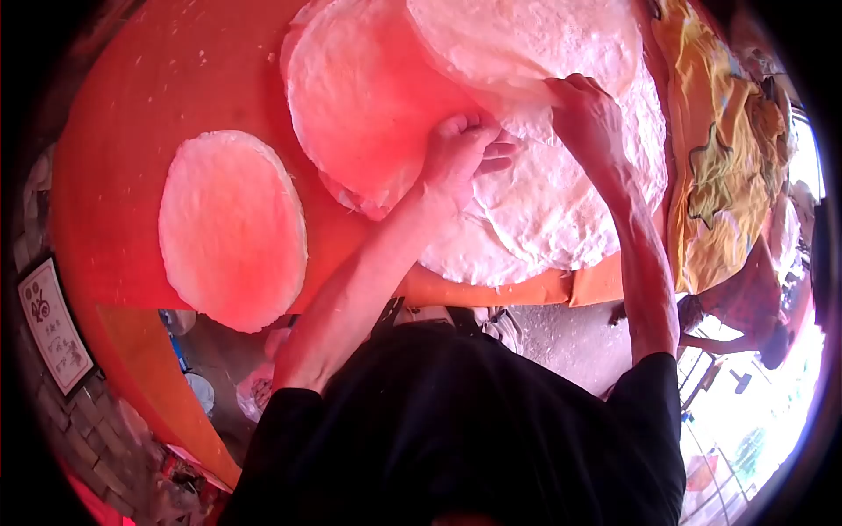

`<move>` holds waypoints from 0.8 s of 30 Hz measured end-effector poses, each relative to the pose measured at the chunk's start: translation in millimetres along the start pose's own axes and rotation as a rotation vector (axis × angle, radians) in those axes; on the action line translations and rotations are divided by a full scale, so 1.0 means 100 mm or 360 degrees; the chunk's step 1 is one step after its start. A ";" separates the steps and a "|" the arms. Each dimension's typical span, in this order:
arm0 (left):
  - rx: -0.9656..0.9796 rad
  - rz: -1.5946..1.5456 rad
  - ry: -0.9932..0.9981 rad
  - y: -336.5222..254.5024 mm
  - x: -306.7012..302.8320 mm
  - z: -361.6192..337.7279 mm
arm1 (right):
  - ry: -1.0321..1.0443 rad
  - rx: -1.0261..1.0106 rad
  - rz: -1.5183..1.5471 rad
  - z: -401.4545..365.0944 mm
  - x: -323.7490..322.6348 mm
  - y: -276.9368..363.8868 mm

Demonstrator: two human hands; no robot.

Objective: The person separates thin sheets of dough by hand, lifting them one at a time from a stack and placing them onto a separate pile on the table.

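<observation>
Several thin, round, whitish sheets that look like large flatbreads lie on an orange-red covered table (132,193). My right hand (586,114) is closed, its fingertips pinching the edge of the upper flatbread sheet (526,39), which is raised a little there. Just left of it, my left hand (460,153) hovers over the overlapping sheets with loosely curled fingers, some gaps between them, and nothing visible in it. Beneath both hands spreads a wrinkled lower sheet (544,210). Another sheet (351,96) lies beyond my left hand, partly covered by the upper one.
A separate oval-looking sheet (232,232) lies at the table's left. Yellow cloth with a star pattern (719,175) covers the right end. A framed print (54,324) stands at the far left. A person (741,307) is at the right, beyond the cloth.
</observation>
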State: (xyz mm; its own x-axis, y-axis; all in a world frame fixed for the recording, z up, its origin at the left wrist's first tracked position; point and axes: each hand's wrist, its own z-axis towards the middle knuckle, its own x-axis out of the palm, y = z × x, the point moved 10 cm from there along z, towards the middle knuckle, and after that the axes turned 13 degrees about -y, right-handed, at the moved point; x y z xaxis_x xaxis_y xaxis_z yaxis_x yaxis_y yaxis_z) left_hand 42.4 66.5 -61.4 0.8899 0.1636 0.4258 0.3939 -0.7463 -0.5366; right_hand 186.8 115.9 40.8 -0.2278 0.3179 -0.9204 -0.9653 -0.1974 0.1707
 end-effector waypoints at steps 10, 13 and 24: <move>0.0099 -0.0027 0.0133 -0.30 0.18 0.11 | -0.0300 -0.0197 0.0273 -0.05 -0.10 0.38; 0.0244 0.0095 0.0067 -0.36 0.12 0.13 | -0.0338 -0.0125 0.0187 -0.13 -0.10 0.39; 0.0146 0.0405 -0.0090 -0.13 -0.44 -0.28 | -0.0729 -0.0283 -0.0371 0.60 -1.12 -0.05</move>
State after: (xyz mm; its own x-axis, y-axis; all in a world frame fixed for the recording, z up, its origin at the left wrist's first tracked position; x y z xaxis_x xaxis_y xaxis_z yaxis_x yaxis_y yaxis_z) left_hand -8.1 50.8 -52.5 0.9733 0.0160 0.2289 0.1729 -0.7068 -0.6860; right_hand 209.6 136.9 164.1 -0.0806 0.7359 -0.6723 -0.9696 -0.2143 -0.1184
